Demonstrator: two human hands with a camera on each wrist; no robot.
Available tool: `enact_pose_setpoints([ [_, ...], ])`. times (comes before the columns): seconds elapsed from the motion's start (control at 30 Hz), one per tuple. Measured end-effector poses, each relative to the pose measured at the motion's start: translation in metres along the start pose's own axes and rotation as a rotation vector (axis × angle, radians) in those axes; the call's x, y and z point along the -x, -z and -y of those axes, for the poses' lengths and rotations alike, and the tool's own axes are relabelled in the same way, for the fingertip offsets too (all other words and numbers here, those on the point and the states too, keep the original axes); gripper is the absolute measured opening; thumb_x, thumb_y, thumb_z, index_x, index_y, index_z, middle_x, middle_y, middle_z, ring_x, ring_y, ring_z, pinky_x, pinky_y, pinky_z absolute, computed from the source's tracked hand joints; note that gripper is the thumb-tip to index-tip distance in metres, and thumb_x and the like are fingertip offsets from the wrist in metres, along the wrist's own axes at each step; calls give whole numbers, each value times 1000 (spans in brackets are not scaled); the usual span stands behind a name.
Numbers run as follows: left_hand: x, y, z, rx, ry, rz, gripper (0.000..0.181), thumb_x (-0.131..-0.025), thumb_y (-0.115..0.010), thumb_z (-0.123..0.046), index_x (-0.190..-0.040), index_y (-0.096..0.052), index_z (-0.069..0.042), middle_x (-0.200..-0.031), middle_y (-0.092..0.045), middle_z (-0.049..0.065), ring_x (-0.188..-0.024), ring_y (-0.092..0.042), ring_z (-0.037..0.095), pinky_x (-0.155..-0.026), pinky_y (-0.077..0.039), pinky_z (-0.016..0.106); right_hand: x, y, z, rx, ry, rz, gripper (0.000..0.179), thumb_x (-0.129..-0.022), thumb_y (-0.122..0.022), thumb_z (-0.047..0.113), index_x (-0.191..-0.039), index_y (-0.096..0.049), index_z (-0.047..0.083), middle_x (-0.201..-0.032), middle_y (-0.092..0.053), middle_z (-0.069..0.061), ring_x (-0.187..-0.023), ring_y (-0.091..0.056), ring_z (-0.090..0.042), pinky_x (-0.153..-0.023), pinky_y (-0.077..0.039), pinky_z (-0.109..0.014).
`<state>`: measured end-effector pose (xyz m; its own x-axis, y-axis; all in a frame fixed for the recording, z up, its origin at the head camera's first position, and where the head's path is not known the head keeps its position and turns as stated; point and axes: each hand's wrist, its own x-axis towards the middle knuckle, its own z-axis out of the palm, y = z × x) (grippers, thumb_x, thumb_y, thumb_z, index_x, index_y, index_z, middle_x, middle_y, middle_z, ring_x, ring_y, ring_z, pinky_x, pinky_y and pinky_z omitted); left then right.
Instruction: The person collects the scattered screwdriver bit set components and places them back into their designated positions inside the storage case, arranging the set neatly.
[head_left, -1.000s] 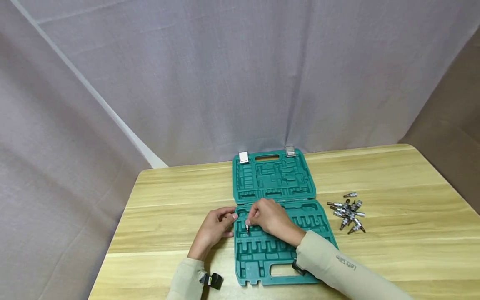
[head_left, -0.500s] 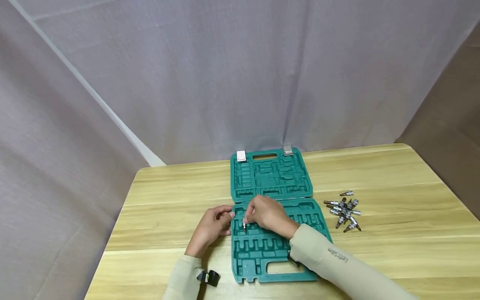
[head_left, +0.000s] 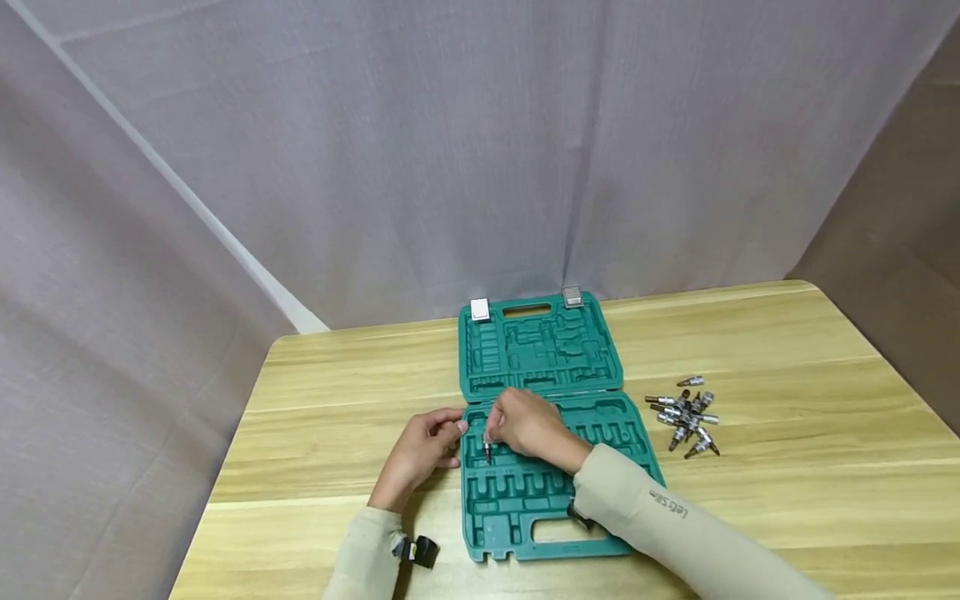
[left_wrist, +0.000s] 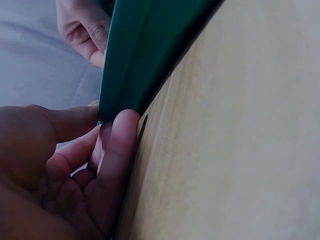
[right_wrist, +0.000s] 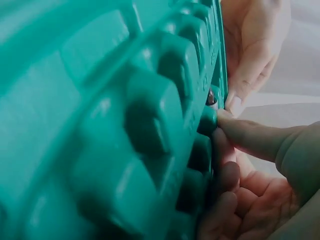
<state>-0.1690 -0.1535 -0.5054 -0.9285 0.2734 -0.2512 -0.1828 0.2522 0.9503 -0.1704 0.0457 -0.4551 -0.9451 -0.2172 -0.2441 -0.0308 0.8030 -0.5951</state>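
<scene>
A small silver and dark metal bit socket (head_left: 487, 452) sits between the thumb and fingertips of the right hand (head_left: 529, 423), which pinch it at its silver end. Its dark tip points toward the person, at a recess in the left part of the near half of an open green moulded-plastic tool case (head_left: 496, 533). The left hand (head_left: 420, 450) grips that half's left edge, thumb on the rim and bent fingers against the side wall. The case lies on a wooden bench (head_left: 322, 375); to its right is a loose pile of similar metal bit sockets (head_left: 686, 411). Behind the bench hangs a greyish-mauve cloth curtain (head_left: 375, 167).
</scene>
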Motion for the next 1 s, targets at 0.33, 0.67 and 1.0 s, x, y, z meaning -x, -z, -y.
enact_pose_setpoints([
  [0.33,0,-3,3,27,-9,-13,37,-109,-59,-12,-141,-62,3,-96,-57,6,-82,-58,15,-67,-63,28,16,14,-30,-312,125,74,14,-100,-66,6,-90,-74,11,-80,-69,-4,-72,-60,-18,-70,-50,-31],
  [0.67,0,-4,1,17,-25,-24,38,-109,-59,-14,-143,-61,2,-100,-58,6,-85,-61,16,-71,-65,32,46,52,-60,-374,185,-27,13,-105,-61,8,-102,-73,4,-91,-72,-5,-84,-65,-24,-76,-54,-36],
  [1.0,0,-2,2,-2,-22,-50,36,-109,-60,-18,-141,-64,-2,-100,-61,7,-84,-63,16,-73,-65,32,60,107,-107,-369,105,-145,29,-110,-58,21,-125,-66,-2,-108,-76,-13,-96,-66,-26,-77,-56,-38],
])
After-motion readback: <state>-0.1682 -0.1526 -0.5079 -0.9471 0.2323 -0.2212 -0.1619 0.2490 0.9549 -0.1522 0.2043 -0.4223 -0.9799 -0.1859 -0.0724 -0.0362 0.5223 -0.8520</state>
